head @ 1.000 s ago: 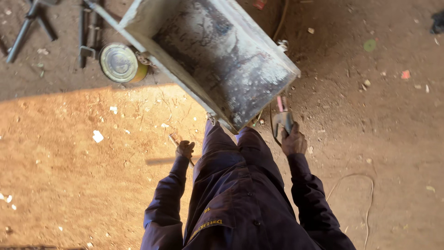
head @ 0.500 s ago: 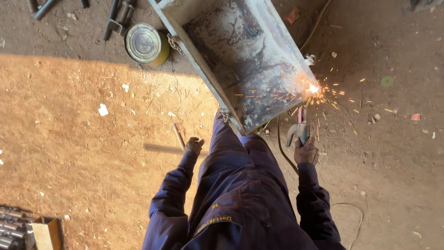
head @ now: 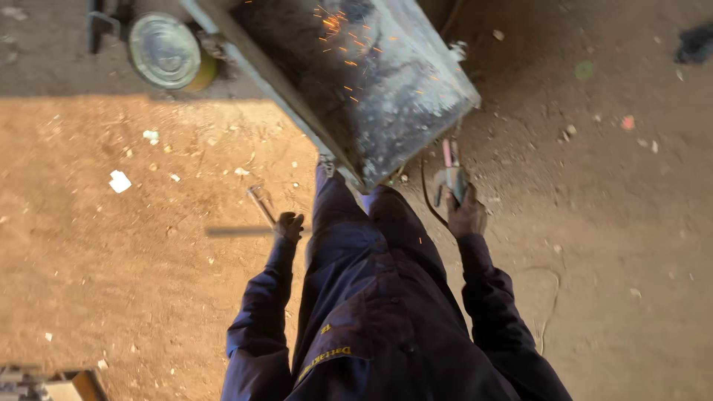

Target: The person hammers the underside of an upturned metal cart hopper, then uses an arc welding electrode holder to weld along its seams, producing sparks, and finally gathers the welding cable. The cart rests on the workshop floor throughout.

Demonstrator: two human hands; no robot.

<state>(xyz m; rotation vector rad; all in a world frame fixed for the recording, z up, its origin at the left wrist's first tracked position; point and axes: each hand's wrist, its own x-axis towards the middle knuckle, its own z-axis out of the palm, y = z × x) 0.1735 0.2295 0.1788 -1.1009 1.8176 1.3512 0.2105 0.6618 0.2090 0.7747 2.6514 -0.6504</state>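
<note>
Right grip [head: 466, 215] lowered electrode holder [head: 451, 180]; sparks [head: 338, 30] now atop metal box [head: 371, 82].

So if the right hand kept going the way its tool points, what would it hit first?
Probably the lower corner of the metal box: the right hand aims its welding holder up toward that edge, though depth is hard to judge.

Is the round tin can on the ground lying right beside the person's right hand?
No, the round tin can sits far up left by the metal box, away from the right hand.
</note>
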